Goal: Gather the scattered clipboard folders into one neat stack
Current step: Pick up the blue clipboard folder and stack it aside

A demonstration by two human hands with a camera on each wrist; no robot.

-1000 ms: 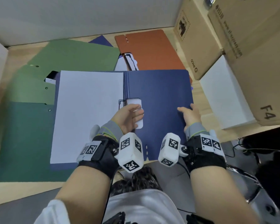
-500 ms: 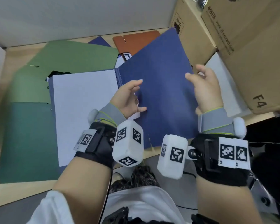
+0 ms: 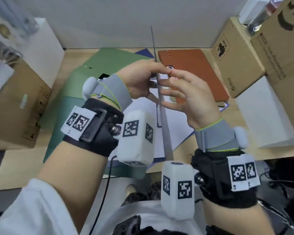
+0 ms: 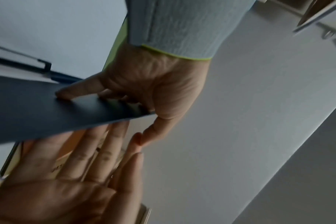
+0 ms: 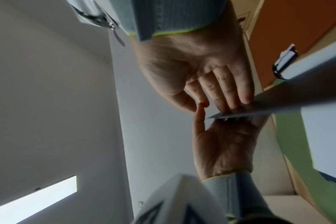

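- Dark blue clipboard folder point(image 3: 161, 102), open on the pale wooden desk point(image 3: 19, 163); cover raised upright, edge-on in the head view, between both hands.
- Left hand point(image 3: 139, 82): narrow grip holding the far part of the cover, thumb and curled fingers on one face, one finger past the edge in the left wrist view.
- Right hand point(image 3: 190, 102): wide grip, fingers point(image 5: 238, 91) straight and spread flat against the opposite face of the cover.
- White sheet of paper point(image 3: 173, 131) lying flat on the folder's lower half, beneath the hands.
- Orange clipboard folder point(image 3: 193, 72), closed and flat, just right of the raised cover, near the desk's back edge.
- Light green clipboard folder point(image 3: 112, 65) at rear left, overlapping a dark green clipboard folder point(image 3: 61, 126) nearer the front edge.
- Brown cardboard boxes point(image 3: 234, 65) and a white box point(image 3: 270, 119) at the right.
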